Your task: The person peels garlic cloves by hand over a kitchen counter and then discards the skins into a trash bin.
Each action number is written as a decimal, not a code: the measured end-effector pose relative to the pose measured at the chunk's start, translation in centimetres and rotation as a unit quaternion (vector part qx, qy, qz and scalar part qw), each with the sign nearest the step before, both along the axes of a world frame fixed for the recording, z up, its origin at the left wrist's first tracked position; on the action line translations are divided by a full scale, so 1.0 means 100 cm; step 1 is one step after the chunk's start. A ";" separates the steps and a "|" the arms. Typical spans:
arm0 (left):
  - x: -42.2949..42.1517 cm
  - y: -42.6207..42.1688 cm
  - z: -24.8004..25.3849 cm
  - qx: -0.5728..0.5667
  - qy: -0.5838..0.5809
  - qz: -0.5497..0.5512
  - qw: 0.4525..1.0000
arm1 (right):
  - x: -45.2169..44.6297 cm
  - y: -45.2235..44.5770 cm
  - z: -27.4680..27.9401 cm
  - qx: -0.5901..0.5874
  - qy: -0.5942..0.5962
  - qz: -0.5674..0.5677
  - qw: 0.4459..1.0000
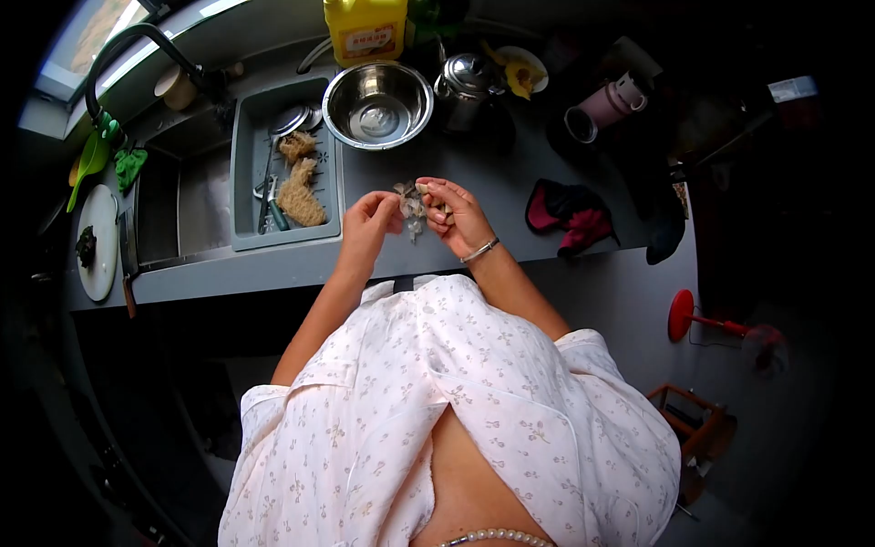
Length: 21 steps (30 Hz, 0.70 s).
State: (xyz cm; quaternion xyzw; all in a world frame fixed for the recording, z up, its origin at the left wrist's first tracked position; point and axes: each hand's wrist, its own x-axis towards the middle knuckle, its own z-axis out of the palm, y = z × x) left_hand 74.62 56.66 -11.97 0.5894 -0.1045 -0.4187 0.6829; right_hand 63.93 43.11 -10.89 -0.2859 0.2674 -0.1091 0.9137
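Note:
My right hand (pixel 456 214) is closed around what look like garlic cloves (pixel 446 211), with one pale piece (pixel 422 189) pinched at its fingertips. Just to the left, my left hand (pixel 372 219) has thumb and fingers pressed together in a pinch. Whatever it grips is hidden or too small to make out. Between and beneath both hands, a small heap of papery garlic skins (pixel 413 223) lies on the grey countertop (pixel 383 169). Beyond the hands stands a shiny steel bowl (pixel 379 105).
Left of the hands, a grey tray (pixel 239 164) holds loofah sponges (pixel 301 193) and a peeler by the sink (pixel 202 196). A knife (pixel 128 260) and white board (pixel 98 242) lie farther left. Dark red cloth (pixel 579 219), a steel pot (pixel 468 82) and pink tumbler (pixel 615 102) are right.

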 end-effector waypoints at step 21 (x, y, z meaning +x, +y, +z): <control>0.001 -0.005 0.015 -0.001 0.007 0.007 1.000 | 0.002 0.009 0.019 -0.426 0.073 0.059 0.900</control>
